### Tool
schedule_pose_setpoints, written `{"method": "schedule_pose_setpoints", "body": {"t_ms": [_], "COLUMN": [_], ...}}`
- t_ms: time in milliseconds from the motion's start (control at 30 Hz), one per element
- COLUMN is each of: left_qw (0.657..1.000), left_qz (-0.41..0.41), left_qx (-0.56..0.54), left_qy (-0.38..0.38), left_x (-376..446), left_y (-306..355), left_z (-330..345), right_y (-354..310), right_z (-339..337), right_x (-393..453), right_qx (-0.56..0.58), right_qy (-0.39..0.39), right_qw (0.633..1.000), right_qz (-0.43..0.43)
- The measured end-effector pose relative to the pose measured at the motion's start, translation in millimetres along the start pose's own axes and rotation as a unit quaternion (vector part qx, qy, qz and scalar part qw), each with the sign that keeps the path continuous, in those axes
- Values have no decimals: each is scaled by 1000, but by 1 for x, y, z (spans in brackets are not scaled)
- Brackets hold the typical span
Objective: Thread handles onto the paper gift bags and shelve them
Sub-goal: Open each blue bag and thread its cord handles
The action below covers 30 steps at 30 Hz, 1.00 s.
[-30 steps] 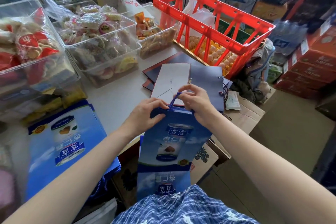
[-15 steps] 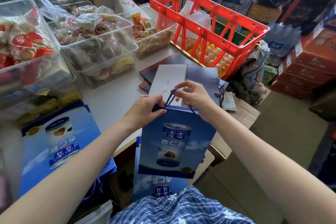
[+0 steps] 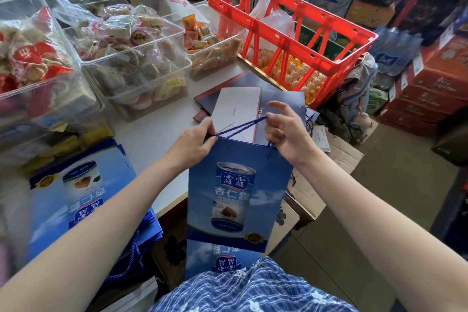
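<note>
Head view: your left hand (image 3: 195,143) pinches the top left corner of the blue paper gift bag (image 3: 238,195), fingers curled on the edge where the blue rope handle (image 3: 244,125) comes out; your right hand (image 3: 285,132) pinches the other end of that cord between thumb and forefinger, other fingers loosely spread, at the bag's top right corner. Cord runs taut between both hands. Bag hangs upright off the table's (image 3: 152,139) front edge, above your checked clothing (image 3: 253,289). A second flat blue bag (image 3: 222,258) sits just behind and below it. Stack of flat blue bags (image 3: 81,192) lies on the table left. Dark flat bags (image 3: 278,101) beyond your hands, beside the red crate (image 3: 291,33) with eggs under it; clear snack bins (image 3: 131,58) far left
</note>
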<state>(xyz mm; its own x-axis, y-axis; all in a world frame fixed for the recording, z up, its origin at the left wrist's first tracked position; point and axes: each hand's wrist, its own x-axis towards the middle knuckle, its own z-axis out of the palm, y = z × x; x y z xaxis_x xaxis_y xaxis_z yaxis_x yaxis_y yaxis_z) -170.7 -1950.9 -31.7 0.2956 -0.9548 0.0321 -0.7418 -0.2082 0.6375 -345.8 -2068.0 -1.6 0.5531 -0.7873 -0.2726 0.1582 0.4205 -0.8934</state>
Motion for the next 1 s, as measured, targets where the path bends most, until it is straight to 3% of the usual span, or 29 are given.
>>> {"method": "schedule_pose_setpoints", "body": {"t_ms": [100,233,300,333,367,433,467,500,533,633,700,833,867,1000], "left_qw": [999,997,995,995,994,994,994,994,994,985,978,982,983,976], "left_qz": [10,22,39,39,40,47,52,58,65,32,-26,-108,-120,-193], "left_qx": [13,10,25,20,12,-9,-26,-48,-74,-123,-112,-119,-127,-97], "left_qy": [30,-68,-88,-94,-98,-100,-91,-74,-45,113,177,96,62,-2], "left_x": [7,5,3,3,3,3,4,5,6,7,4,-8,-11,-23], "left_y": [2,-7,-7,-6,-4,2,6,10,13,10,6,5,8,18], "left_z": [-4,-9,-11,-12,-12,-8,-6,-5,-5,-11,-17,-7,-1,20], "right_y": [7,5,1,-2,-4,-2,1,2,1,-11,-30,-59,-64,-58], "right_z": [-4,-3,-5,-7,-7,-4,-2,1,3,-2,-15,-33,-36,-40], "right_x": [2,-2,-1,0,1,6,7,7,8,7,3,-23,-31,-51], "right_qx": [138,118,26,-104,-298,-623,-704,-738,-750,-729,-665,-397,-333,-184], "right_qy": [22,48,26,-6,-52,-162,-184,-185,-176,-114,-36,26,59,165], "right_qw": [990,991,999,995,953,762,681,643,631,664,737,915,937,959], "right_qz": [31,33,15,-5,-32,-70,-80,-88,-94,-117,-116,-67,-86,-138]}}
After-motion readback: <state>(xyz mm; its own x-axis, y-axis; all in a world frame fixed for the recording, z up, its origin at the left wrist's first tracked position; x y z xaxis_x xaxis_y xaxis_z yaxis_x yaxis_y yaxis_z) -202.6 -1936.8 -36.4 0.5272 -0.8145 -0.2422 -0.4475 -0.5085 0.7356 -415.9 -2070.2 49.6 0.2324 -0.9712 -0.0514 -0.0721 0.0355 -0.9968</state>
